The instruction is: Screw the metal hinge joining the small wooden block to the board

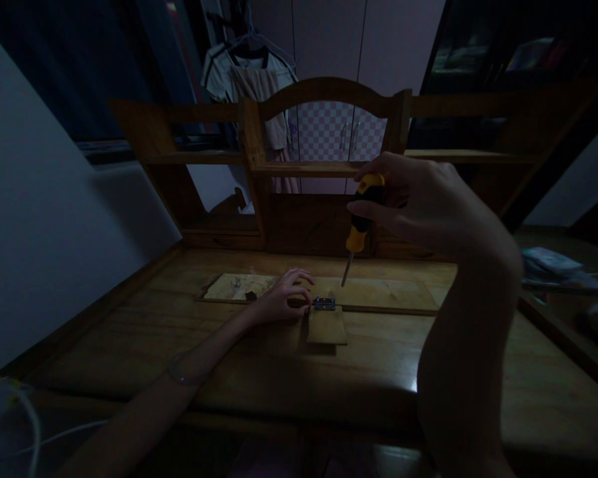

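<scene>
My right hand (418, 199) is raised above the desk and grips a yellow and black screwdriver (363, 212) by its handle. The screwdriver's metal shaft slants downward, its tip in the air above and to the right of a small metal hinge (325, 303). The hinge lies where a long thin wooden board (383, 295) meets a small wooden piece (327, 325). At the hinge's left end is my left hand (286, 297), thumb and forefinger brought together in a pinch and the other fingers curved. Whatever sits between those fingertips is too small and dark to make out.
The wooden desk (259, 372) carries a shelf unit (323, 169) along its back. Plastic-wrapped items (551, 260) lie at the right. Clothes (252, 79) hang behind the shelf, and a white cable (34, 425) runs at the lower left.
</scene>
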Demonstrator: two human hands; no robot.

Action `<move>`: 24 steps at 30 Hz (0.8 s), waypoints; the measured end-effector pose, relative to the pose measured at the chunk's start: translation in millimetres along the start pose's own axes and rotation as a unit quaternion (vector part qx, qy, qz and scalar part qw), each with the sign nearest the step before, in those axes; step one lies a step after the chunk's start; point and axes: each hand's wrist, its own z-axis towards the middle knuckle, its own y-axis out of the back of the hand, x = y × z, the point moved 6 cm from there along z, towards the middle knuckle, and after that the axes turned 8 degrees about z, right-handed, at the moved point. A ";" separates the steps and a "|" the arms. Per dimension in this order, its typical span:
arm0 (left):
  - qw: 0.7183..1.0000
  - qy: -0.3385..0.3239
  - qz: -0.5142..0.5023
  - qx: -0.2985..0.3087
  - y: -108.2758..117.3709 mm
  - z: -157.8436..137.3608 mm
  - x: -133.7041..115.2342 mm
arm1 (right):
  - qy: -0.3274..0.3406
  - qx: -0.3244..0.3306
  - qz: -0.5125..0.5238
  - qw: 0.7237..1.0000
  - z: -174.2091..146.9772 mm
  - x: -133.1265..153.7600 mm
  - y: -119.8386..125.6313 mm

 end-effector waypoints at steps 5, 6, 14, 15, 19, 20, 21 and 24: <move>1.000 0.003 0.009 0.010 2.6 0.2 -0.8 | 0.001 0.007 0.001 1.000 -0.6 0.7 0.4; 1.000 0.003 0.010 0.011 2.9 0.2 -0.8 | 0.000 0.005 0.000 1.000 -0.5 0.6 0.6; 1.000 -0.015 0.003 -0.009 3.2 -0.9 0.7 | -0.004 -0.003 -0.002 1.000 -0.3 -0.2 1.8; 1.000 -0.018 0.004 -0.013 3.1 -1.1 1.1 | -0.004 -0.002 -0.001 1.000 -0.4 -0.2 1.8; 1.000 -0.023 0.008 -0.015 2.7 -1.5 1.8 | -0.003 -0.006 -0.003 1.000 -0.6 -0.6 2.0; 1.000 -0.025 0.010 -0.013 2.7 -1.6 1.5 | -0.003 -0.007 -0.004 1.000 -0.6 -0.9 2.0; 1.000 -0.026 0.011 -0.011 2.7 -1.6 1.3 | -0.003 -0.008 -0.003 1.000 -0.6 -1.1 2.1; 1.000 -0.024 0.013 -0.006 3.0 -1.8 0.6 | -0.008 -0.005 0.004 1.000 -0.9 -2.1 1.9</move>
